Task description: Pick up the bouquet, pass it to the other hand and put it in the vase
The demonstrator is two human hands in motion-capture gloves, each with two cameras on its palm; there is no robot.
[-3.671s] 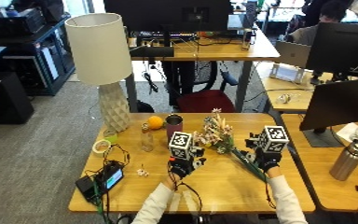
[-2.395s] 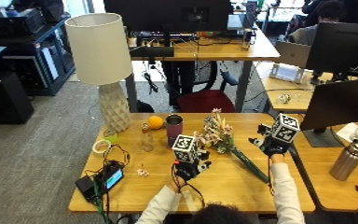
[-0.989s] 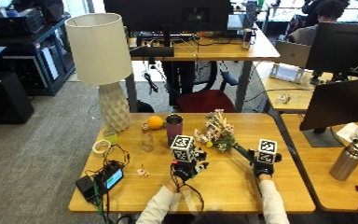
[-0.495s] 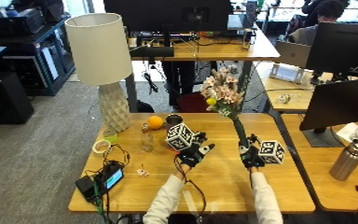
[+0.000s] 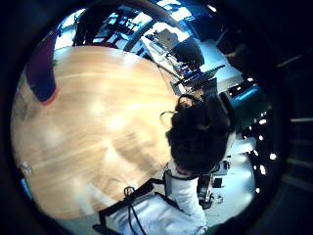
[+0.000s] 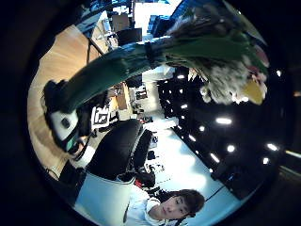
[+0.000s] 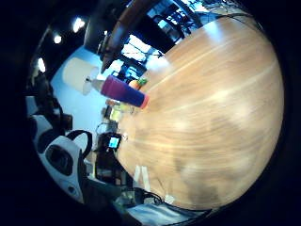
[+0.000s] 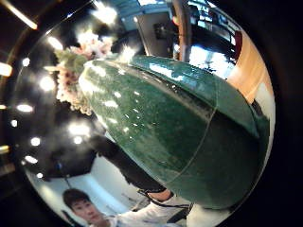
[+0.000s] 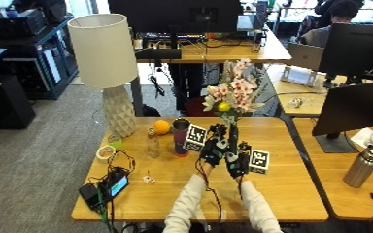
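A: where's the bouquet (image 9: 233, 94)?

B: up off the wooden table (image 9: 283, 189), held upright. blossoms sit well above both hands, green stems run down between them.

A: who's got it?

B: right hand (image 9: 235, 164) is wrapped round the lower stems. right thumb-side palm view is almost all green wrap, so it's right against that palm. left hand (image 9: 213, 150) is at the stems just above and beside the right. left thumb-side view shows the stems (image 6: 117, 66) crossing it with the flower heads at one end. can't tell if the left fingers are actually closed on it.

A: vase?

B: purple tumbler with an orange base (image 9: 181, 137) is standing on the table just left of the left hand, apart from the bouquet. also shows in the right little-finger view (image 7: 126, 92).

A: anything else around?

B: orange (image 9: 162, 127) and a small clear bottle (image 9: 152, 143) beside the tumbler, a lamp with a white shade (image 9: 106, 53) behind them, a roll of tape (image 9: 106, 152) near the left edge.
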